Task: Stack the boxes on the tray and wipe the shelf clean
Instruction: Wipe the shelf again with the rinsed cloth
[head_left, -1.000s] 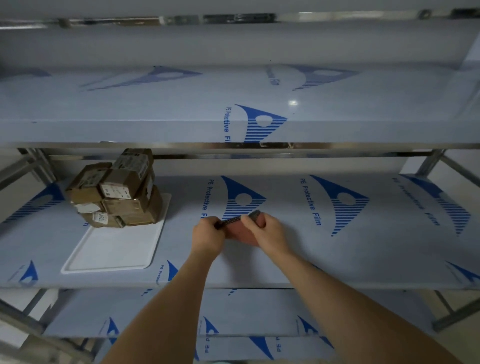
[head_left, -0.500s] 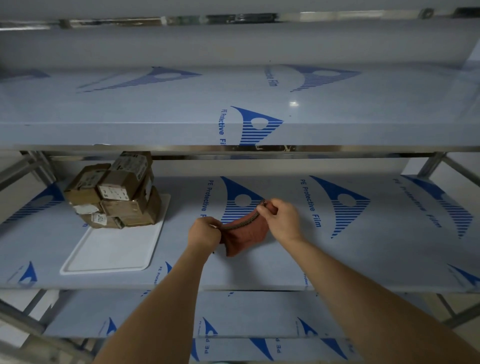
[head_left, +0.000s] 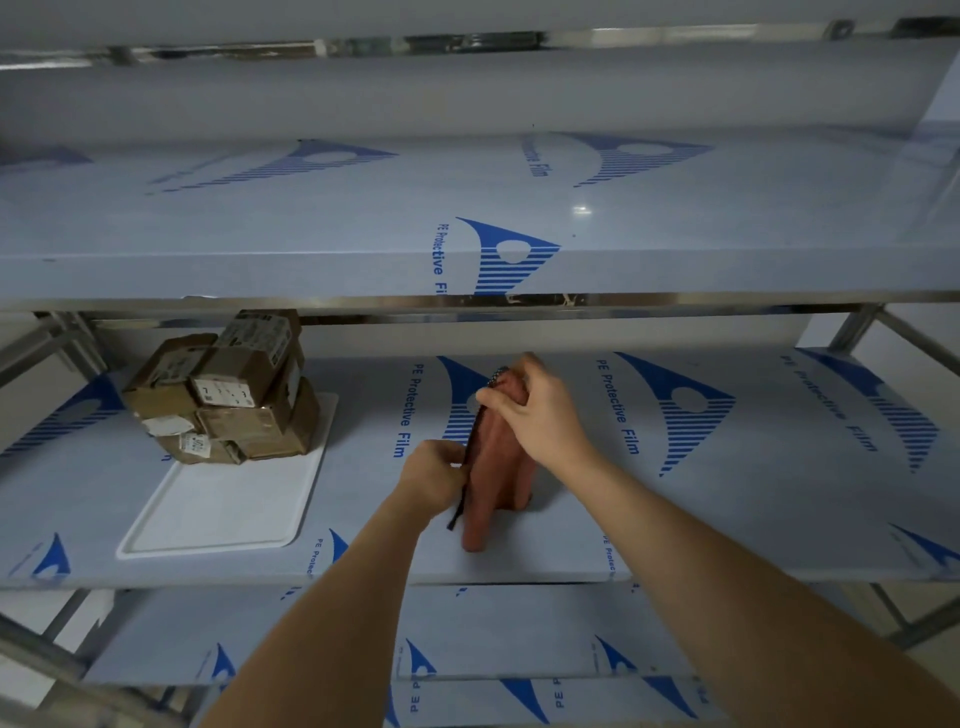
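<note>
Several brown cardboard boxes (head_left: 228, 395) stand stacked on the far end of a white tray (head_left: 218, 514) at the left of the middle shelf (head_left: 727, 499). A reddish-brown cloth (head_left: 493, 467) with a dark edge hangs upright above the shelf's middle, its lower end touching the surface. My right hand (head_left: 540, 410) pinches the cloth's upper corner. My left hand (head_left: 431, 480) pinches its dark edge lower down, to the left.
The shelves wear pale film with blue logos. An upper shelf (head_left: 467, 228) overhangs close above the boxes. A lower shelf (head_left: 467, 639) shows below the front edge. Metal frame legs (head_left: 857, 327) stand at both ends.
Both hands have lifted the cloth off the shelf and turned it upright. The right hand rose and moved away; the left stayed low. The cloth now hangs stretched between them.
</note>
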